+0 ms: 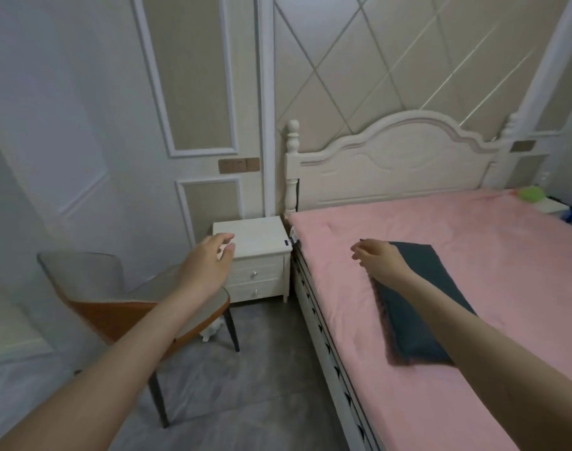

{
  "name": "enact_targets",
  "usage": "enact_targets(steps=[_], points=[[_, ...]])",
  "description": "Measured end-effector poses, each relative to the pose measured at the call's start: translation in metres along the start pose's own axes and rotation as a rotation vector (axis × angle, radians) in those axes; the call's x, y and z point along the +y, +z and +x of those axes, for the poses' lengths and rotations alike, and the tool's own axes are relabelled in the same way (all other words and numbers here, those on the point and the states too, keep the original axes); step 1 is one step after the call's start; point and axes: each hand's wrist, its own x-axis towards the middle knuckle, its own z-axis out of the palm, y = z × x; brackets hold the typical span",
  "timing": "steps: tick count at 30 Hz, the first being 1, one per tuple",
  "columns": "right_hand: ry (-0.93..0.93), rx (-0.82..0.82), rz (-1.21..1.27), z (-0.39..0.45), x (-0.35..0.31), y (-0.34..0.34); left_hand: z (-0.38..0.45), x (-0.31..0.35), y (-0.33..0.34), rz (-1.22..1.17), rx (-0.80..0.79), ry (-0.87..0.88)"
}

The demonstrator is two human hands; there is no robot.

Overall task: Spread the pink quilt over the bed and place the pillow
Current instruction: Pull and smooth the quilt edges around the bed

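The pink quilt (457, 242) lies flat over the white bed (389, 164), reaching up to the headboard. A dark grey pillow (418, 307) rests on the quilt near the bed's left edge, lying slantwise. My right hand (377, 255) hovers over the pillow's far corner with fingers apart, holding nothing; my forearm crosses the pillow. My left hand (210, 258) is out over the floor beside the bed, in front of the nightstand, fingers loosely apart and empty.
A white two-drawer nightstand (255, 255) stands left of the bed. A chair (115, 297) with a grey seat and orange back sits under my left arm. A green object (532, 193) lies at the bed's far right corner. Grey floor runs alongside.
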Motion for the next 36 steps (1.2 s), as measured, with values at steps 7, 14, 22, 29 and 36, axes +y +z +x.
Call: enact_targets(steps=[7,14,22,29,36], points=[[0.051,0.041,0.052,0.170,0.013,0.020,0.165,-0.022,0.066,-0.108,-0.059,-0.068],[0.113,0.111,0.057,0.324,0.030,0.057,0.324,-0.090,0.125,-0.023,-0.064,-0.071],[0.216,0.198,0.061,0.542,0.072,0.121,0.535,-0.179,0.246,-0.023,-0.176,-0.049],[0.348,0.367,0.102,0.705,0.123,0.117,0.691,-0.185,0.373,-0.006,-0.381,-0.087],[0.487,0.444,0.114,0.848,0.221,0.125,0.824,-0.184,0.510,0.009,-0.501,-0.033]])
